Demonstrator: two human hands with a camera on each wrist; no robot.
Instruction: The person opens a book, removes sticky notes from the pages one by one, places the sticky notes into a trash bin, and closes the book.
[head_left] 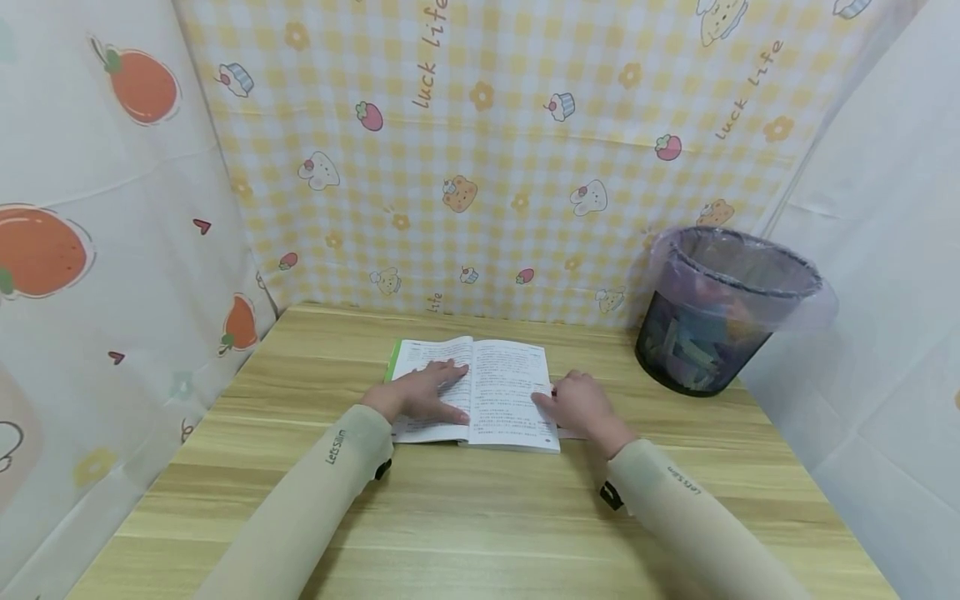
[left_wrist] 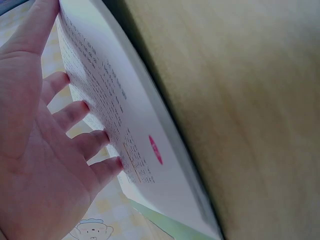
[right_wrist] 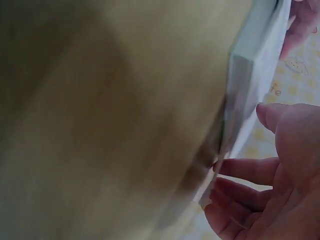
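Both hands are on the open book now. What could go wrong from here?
If the left hand eases off the left page, the open book might flop shut and lose its place. The right hand has its thumb on the right page near the outer edge, so a hard pull could crease or tear it.

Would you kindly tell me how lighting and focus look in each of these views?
Head: bright, mostly even light, with the open book too small to read; left wrist: tabletop out of focus, left hand clearer; right wrist: dimmer, tabletop blurred and shadowed, right hand clearer.
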